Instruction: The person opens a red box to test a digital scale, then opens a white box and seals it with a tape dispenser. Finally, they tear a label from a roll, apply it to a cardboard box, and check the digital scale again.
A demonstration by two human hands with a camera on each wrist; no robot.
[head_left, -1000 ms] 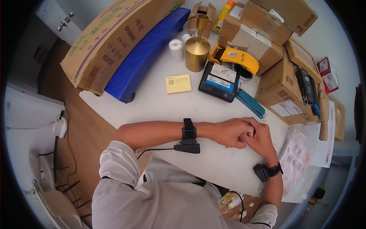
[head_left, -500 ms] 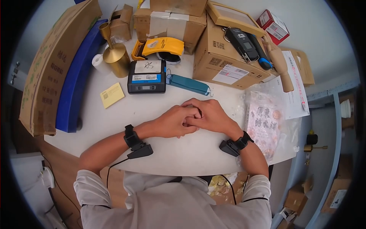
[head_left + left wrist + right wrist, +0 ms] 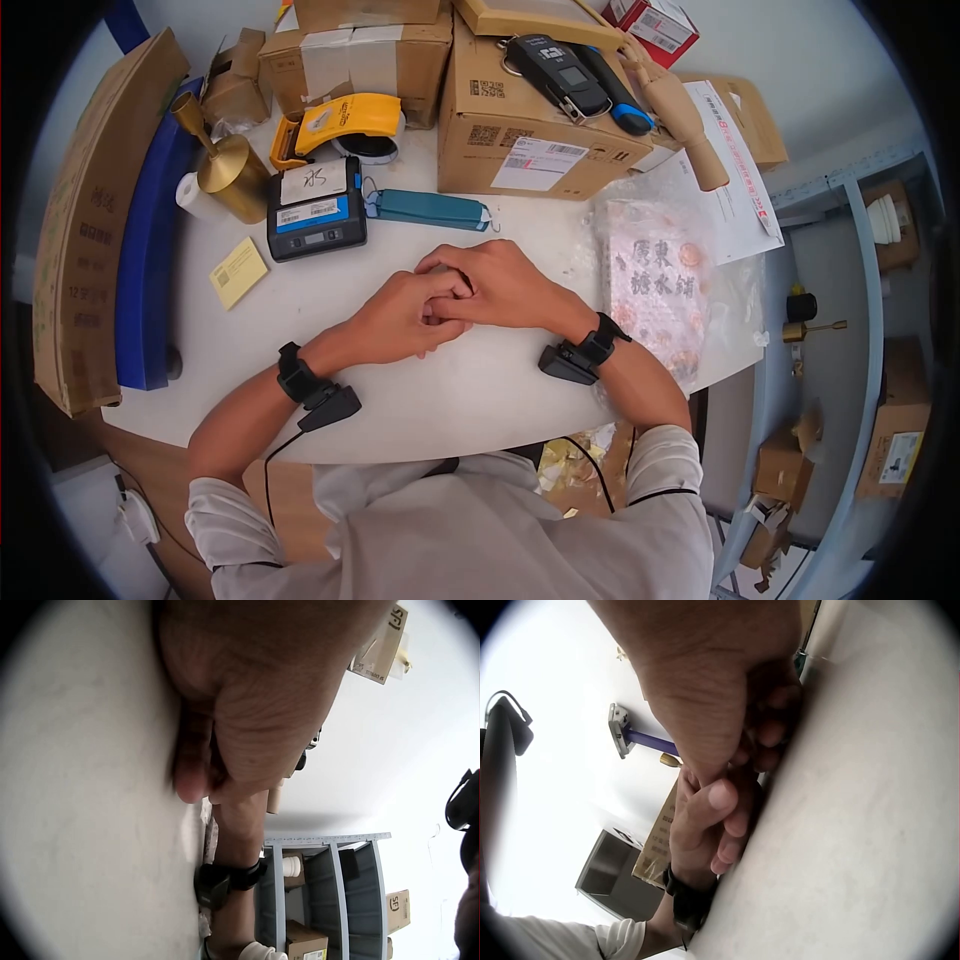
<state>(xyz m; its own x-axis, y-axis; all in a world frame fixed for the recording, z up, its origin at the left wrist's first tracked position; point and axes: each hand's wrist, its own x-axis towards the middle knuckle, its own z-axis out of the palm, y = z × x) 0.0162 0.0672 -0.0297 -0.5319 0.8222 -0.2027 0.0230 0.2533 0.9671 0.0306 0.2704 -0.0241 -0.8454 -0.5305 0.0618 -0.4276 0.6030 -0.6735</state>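
Observation:
My two hands rest together over the white table [image 3: 400,410], near its middle. In the head view my left hand [image 3: 390,318] comes from the left and meets my right hand [image 3: 505,285], their loosely curled fingers overlapping. No object shows between them; the inner fingers are partly hidden. Seen from the right wrist, the left thumb [image 3: 709,806] and fingertips lie close over the tabletop, against the right hand. In the left wrist view the back of the left hand [image 3: 262,697] fills the top. Nearest beyond them lies a teal hanging scale [image 3: 425,208] with a hook.
Behind stand a black label printer [image 3: 315,235], a yellow tape dispenser [image 3: 350,118], a brass cup [image 3: 232,182] and a carton [image 3: 470,150]. Yellow sticky notes [image 3: 238,272] lie left. A plastic-wrapped pink packet [image 3: 655,280] lies right, below a wooden mannequin hand [image 3: 690,130].
The head view has swung rightward, so the table items sit farther left in it. Both hands stay together, with no object picked up or let go.

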